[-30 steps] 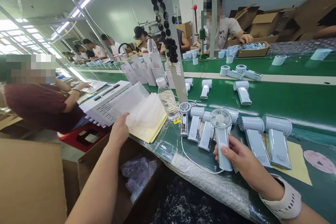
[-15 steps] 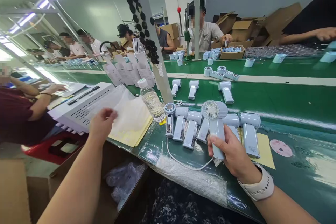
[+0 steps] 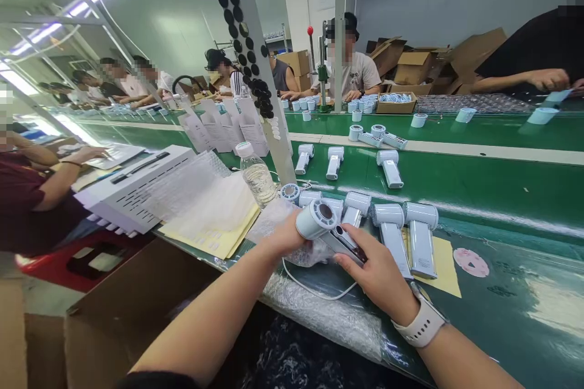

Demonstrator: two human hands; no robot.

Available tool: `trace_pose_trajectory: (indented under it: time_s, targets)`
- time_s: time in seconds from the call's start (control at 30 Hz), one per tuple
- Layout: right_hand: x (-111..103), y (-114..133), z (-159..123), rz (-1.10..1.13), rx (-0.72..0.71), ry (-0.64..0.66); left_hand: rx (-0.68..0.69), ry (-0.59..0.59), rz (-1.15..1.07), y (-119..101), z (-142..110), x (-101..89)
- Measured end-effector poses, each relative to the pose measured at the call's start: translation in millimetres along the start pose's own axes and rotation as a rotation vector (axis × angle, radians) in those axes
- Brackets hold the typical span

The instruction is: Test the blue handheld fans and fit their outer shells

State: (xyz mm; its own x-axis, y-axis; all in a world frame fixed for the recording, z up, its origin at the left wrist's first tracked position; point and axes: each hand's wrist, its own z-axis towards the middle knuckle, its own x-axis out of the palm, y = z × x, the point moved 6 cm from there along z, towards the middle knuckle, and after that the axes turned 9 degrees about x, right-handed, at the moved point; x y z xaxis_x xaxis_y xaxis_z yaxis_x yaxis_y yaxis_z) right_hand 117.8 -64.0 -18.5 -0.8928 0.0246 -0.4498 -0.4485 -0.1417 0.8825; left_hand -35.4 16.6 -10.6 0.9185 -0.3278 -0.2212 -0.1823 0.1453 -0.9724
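My right hand (image 3: 376, 264) is closed round the handle of a pale blue handheld fan (image 3: 314, 220), tilted with its round head to the left. Beside that head is my left hand (image 3: 288, 236), its fingers mostly hidden behind the fan. A clear plastic bag (image 3: 274, 214) bunches around the left hand and shows beneath the fan. Close behind, a row of similar fans (image 3: 422, 219) lies on the green bench. A white cable (image 3: 314, 293) curves in front of the hands.
A water bottle (image 3: 256, 176) stands by the slanted post (image 3: 269, 103). Left of it, translucent bags (image 3: 205, 203) lie on yellow sheets (image 3: 237, 237) by a white slotted box (image 3: 137, 185). More fans and pale blue cups (image 3: 418, 120) sit farther back. Co-workers sit opposite and at the left.
My left hand has moved right from the stack of bags to the fan, bringing a clear bag. The fan in my right hand has shifted left and turned, tilting over.
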Motion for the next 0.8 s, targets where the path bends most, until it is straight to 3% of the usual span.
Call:
trace_pose_trajectory:
  time_s: [0.13,0.27,0.33,0.43,0.5,0.57,0.7,0.8]
  targets:
    - [-1,-4,5,-0.219,0.060,0.013,-0.108,-0.035,-0.106,2,2,-25.7]
    - [3,1,2,-0.517,0.039,0.011,-0.075,-0.070,-0.037,-25,-2,-41.4]
    - [8,8,-3,-0.641,-0.037,-0.028,0.027,0.008,0.282,-47,-7,-32.0]
    - [11,20,-9,-0.687,-0.152,-0.084,0.273,0.242,1.003,-77,-28,6.4]
    - [5,22,-9,-0.575,-0.130,-0.099,0.450,0.447,1.347,-88,-47,34.2]
    - [-4,17,-5,-0.332,-0.021,-0.064,0.595,0.569,1.537,-96,-63,47.3]
    - [1,2,-1,0.453,0.373,0.247,0.709,0.504,1.674,-114,-71,32.7]
    - [17,4,-8,0.925,0.601,0.450,0.750,0.435,1.608,-120,-72,19.0]
